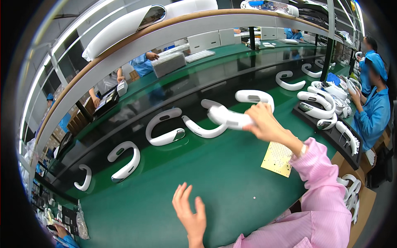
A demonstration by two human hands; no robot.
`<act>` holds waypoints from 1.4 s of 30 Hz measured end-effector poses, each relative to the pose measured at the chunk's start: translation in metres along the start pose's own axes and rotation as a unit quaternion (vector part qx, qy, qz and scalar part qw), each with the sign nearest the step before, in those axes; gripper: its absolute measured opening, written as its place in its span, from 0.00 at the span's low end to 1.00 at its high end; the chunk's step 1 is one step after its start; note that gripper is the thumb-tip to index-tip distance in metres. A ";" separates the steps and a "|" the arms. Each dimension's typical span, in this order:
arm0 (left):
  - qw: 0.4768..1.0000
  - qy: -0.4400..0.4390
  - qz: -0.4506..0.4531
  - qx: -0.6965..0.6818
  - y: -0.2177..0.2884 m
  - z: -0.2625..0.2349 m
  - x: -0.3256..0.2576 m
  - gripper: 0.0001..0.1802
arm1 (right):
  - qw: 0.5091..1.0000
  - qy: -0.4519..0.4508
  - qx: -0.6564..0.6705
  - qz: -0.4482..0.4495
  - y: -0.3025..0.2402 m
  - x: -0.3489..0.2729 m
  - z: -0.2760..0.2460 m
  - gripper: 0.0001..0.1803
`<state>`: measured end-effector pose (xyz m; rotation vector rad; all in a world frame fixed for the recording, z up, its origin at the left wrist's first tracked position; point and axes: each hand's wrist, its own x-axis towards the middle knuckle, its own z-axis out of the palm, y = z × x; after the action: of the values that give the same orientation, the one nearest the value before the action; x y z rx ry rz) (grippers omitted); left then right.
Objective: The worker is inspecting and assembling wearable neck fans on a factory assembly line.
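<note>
My right hand (264, 120) reaches across the green bench, its fingers closed around a white curved neck fan (231, 118), blurred by motion. Above that hand shows another white curved arm (250, 96); whether it belongs to the held fan, I cannot tell. Just left of it, a C-shaped neck fan (204, 130) rests on the bench, partly covered by the held one. My left hand (190, 208) hovers over the near side of the bench, fingers apart and holding nothing. Under my right wrist lies a yellow perforated board (276, 159).
More neck fans lie in a row, including one left of centre (128, 163). At right, a black tray (326, 130) holds several fans. A cardboard box (368, 202) with white parts stands below it. A shelf rail (198, 16) crosses above. A co-worker in blue (374, 107) sits at right.
</note>
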<state>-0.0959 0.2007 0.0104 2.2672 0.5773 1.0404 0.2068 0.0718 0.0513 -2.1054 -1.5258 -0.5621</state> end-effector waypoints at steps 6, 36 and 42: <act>0.953 -0.171 0.239 0.075 0.048 -0.002 0.023 0.33 | 0.942 -0.158 0.156 -0.253 -0.117 -0.028 -0.070 0.17; 0.662 0.046 -0.262 -0.701 0.041 -0.042 0.017 0.22 | 0.680 -0.217 0.586 0.384 -0.098 -0.057 0.047 0.31; 0.646 0.065 -0.233 -0.724 0.041 -0.059 0.032 0.23 | 0.985 -0.118 -0.068 0.104 0.024 0.001 0.139 0.36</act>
<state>-0.1168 0.2079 0.0865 0.5530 0.1550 0.8261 0.2366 0.1492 -0.0625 -2.4745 -1.3965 -0.3592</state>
